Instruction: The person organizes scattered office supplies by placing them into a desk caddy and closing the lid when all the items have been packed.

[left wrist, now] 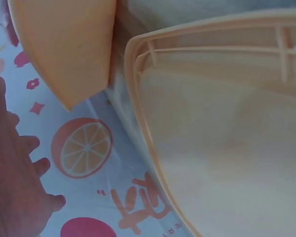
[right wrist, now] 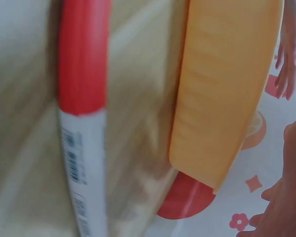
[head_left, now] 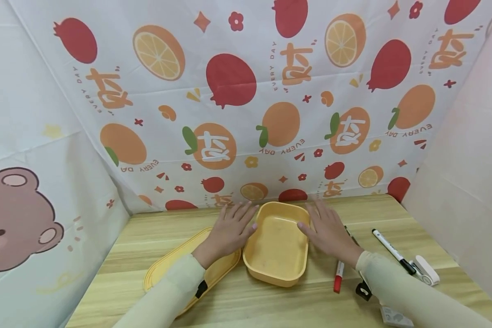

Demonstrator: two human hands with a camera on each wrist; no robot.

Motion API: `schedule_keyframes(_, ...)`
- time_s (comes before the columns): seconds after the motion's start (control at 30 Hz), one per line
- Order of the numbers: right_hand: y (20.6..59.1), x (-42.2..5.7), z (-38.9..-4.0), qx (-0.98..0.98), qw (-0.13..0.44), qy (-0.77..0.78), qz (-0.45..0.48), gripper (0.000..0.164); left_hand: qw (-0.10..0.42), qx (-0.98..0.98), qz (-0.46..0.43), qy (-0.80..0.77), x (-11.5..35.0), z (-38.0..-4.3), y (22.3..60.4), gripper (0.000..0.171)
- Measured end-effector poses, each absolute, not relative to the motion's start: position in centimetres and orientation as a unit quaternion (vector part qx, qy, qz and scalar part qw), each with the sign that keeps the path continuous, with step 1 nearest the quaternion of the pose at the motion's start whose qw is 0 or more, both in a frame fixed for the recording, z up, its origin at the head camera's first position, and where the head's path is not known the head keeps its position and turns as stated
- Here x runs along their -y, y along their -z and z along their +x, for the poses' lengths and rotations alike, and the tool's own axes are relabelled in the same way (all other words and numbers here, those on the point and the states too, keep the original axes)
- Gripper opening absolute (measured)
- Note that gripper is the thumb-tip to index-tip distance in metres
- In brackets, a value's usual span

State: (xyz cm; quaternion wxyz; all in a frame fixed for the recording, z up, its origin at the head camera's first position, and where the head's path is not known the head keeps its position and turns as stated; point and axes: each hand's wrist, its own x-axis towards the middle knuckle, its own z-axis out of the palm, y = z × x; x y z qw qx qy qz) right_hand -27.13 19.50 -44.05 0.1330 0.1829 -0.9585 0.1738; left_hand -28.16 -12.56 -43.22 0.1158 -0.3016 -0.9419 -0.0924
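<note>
A yellow-orange rectangular box (head_left: 275, 246), its top uncovered and nothing inside, stands on the table between both hands. My left hand (head_left: 229, 232) is held by its left rim with the fingers spread. On the other side, my right hand (head_left: 330, 230) hovers at the right rim, fingers extended and slightly blurred. Neither hand grips anything; whether they touch the rim I cannot tell. Under my left forearm lies a matching lid (head_left: 170, 266), partly hidden; its raised edge and ribs show in the left wrist view (left wrist: 227, 148). Beside the box is a red-capped marker (right wrist: 84, 59), below my right hand.
Further right on the wooden table (head_left: 147, 228) lie a white marker with a black cap (head_left: 389, 246) and a white object with a metal part (head_left: 426, 271). A small pale item (head_left: 395, 317) is partly under my right sleeve. Fruit-printed cloth (head_left: 238, 123) hangs behind.
</note>
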Motion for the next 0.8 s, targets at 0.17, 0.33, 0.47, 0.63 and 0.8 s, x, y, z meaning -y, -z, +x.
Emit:
schedule_keyframes(0.17, 44.5, -19.5, -25.9, 0.960, 0.130, -0.167, 0.184, 0.078, 0.112, 0.944, -0.299, 0.084, 12.8, -28.0, 43.5, 0.059)
schedule_keyframes(0.33, 45.1, -19.3, -24.9, 0.961, 0.117, -0.173, 0.179, 0.079, 0.103, 0.947, -0.294, 0.079, 13.1, -27.8, 43.9, 0.057)
schedule_keyframes(0.47, 45.7, -19.2, -24.4, 0.962, 0.117, -0.176, 0.176, 0.075, 0.097, 0.946, -0.296, 0.086, 13.3, -28.0, 44.3, 0.056)
schedule_keyframes(0.63, 46.2, -19.2, -23.9, 0.960, 0.132, -0.172, 0.178, 0.065, 0.104, 0.945, -0.299, 0.085, 13.3, -28.1, 44.6, 0.055)
schedule_keyframes(0.8, 46.8, -19.2, -23.5, 0.962, 0.120, -0.172, 0.173, 0.061, 0.097, 0.943, -0.305, 0.086, 13.3, -27.9, 44.8, 0.054)
